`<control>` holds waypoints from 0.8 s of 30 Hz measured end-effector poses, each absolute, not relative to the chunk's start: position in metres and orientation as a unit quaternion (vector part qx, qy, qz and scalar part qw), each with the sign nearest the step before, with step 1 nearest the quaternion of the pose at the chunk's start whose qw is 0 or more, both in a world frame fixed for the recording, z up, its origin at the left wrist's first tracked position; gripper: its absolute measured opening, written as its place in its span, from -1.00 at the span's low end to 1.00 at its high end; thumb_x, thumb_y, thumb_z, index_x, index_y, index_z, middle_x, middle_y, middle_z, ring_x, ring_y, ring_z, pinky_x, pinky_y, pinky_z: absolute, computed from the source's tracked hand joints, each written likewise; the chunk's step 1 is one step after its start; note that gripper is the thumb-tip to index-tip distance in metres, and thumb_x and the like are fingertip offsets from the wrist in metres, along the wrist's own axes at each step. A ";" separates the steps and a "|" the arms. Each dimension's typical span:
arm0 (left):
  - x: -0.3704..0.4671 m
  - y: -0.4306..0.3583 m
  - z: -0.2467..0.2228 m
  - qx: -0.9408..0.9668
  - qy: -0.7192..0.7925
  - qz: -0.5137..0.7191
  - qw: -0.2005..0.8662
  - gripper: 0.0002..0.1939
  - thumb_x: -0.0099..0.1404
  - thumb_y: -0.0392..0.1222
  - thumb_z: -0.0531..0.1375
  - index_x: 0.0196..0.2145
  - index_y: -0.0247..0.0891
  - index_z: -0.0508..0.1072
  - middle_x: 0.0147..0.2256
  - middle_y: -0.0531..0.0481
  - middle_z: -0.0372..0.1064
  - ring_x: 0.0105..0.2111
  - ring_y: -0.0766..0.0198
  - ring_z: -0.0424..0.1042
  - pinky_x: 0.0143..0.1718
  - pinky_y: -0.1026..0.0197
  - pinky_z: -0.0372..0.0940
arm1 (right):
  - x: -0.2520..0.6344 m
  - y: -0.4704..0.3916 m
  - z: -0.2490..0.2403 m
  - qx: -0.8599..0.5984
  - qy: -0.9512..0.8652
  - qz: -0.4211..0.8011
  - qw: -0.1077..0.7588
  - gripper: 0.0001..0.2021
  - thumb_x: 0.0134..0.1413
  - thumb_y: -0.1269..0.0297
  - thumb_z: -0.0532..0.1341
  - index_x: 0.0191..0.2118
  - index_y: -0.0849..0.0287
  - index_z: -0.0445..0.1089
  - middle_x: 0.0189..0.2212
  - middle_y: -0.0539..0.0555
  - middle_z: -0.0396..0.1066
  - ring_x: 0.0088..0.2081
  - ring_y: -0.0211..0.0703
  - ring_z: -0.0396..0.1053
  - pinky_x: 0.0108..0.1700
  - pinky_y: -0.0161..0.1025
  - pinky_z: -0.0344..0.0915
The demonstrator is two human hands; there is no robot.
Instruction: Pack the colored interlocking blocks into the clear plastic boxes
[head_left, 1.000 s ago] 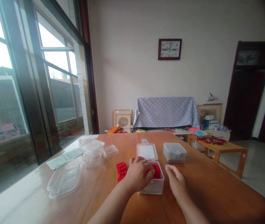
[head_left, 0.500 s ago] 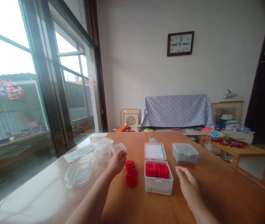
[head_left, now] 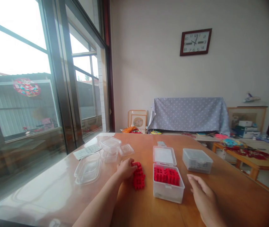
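We cannot tell whether our left hand [head_left: 125, 169] has its grip closed on the red pieces [head_left: 139, 182], seemingly light, stiff, best taken edgewise.

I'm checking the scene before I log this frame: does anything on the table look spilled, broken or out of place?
Nothing plainly spilled or broken stands out. The red pieces at the left hand lie outside the open box, which holds similar ones, but they look deliberately laid out.
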State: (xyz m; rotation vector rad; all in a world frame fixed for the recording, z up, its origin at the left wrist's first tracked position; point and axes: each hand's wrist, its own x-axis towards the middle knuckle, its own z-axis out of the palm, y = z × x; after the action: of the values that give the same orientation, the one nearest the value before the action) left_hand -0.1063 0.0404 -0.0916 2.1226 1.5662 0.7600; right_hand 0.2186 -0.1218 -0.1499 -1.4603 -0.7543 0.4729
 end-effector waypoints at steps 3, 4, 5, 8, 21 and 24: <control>-0.106 0.042 -0.094 0.750 0.573 0.270 0.189 -0.68 0.15 -0.10 0.29 -0.11 -0.17 0.51 -0.14 -0.08 0.56 -0.07 0.02 0.48 -0.07 0.12 0.27 | 0.220 -0.121 -0.151 -0.642 -0.333 0.217 0.656 -0.47 0.04 -0.20 0.23 -0.02 0.08 0.50 0.07 0.14 0.52 0.14 0.17 0.42 0.06 -0.02 0.42; -0.107 0.042 -0.094 0.749 0.575 0.272 0.187 -0.65 0.15 -0.12 0.28 -0.08 -0.18 0.50 -0.11 -0.09 0.55 -0.06 0.02 0.48 -0.06 0.12 0.27 | 0.220 -0.121 -0.150 -0.642 -0.332 0.218 0.656 -0.47 0.04 -0.20 0.24 -0.02 0.07 0.50 0.07 0.14 0.52 0.14 0.16 0.41 0.07 -0.02 0.42; -0.108 0.042 -0.094 0.748 0.576 0.274 0.185 -0.63 0.16 -0.13 0.28 -0.06 -0.19 0.49 -0.09 -0.11 0.54 -0.04 0.02 0.47 -0.05 0.11 0.27 | 0.220 -0.121 -0.150 -0.642 -0.332 0.218 0.656 -0.47 0.04 -0.20 0.24 -0.02 0.07 0.50 0.07 0.13 0.52 0.14 0.17 0.41 0.07 -0.02 0.42; -0.112 0.038 -0.091 0.753 0.567 0.285 0.177 -0.58 0.17 -0.17 0.26 0.01 -0.16 0.45 0.00 -0.09 0.51 0.04 0.02 0.43 0.03 0.07 0.24 | 0.218 -0.121 -0.149 -0.640 -0.325 0.209 0.664 -0.46 0.00 -0.20 0.26 -0.04 0.09 0.52 0.04 0.14 0.54 0.11 0.19 0.44 0.03 -0.02 0.44; -0.093 -0.056 -0.020 0.872 0.273 0.386 0.131 -0.50 0.20 -0.32 0.23 0.10 -0.10 0.33 0.07 -0.09 0.40 0.07 0.07 0.37 0.12 0.03 0.25 | 0.171 -0.141 -0.053 -0.594 -0.491 0.164 0.616 -0.48 0.15 -0.14 0.21 0.08 0.08 0.48 0.08 0.18 0.51 0.11 0.12 0.43 0.15 -0.05 0.35; -0.084 -0.075 -0.008 0.888 0.254 0.358 0.137 -0.51 0.22 -0.29 0.22 0.11 -0.09 0.35 0.01 -0.09 0.43 0.01 0.04 0.37 0.05 0.01 0.27 | 0.154 -0.138 -0.024 -0.567 -0.563 0.198 0.567 -0.46 0.16 -0.15 0.20 0.09 0.11 0.50 0.08 0.20 0.51 0.13 0.14 0.42 0.17 -0.03 0.32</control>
State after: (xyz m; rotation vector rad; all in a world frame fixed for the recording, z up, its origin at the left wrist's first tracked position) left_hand -0.0843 -0.0753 -0.0081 2.5702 0.7361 1.0349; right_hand 0.1535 -0.1381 -0.0243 -1.3325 -1.3236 0.4664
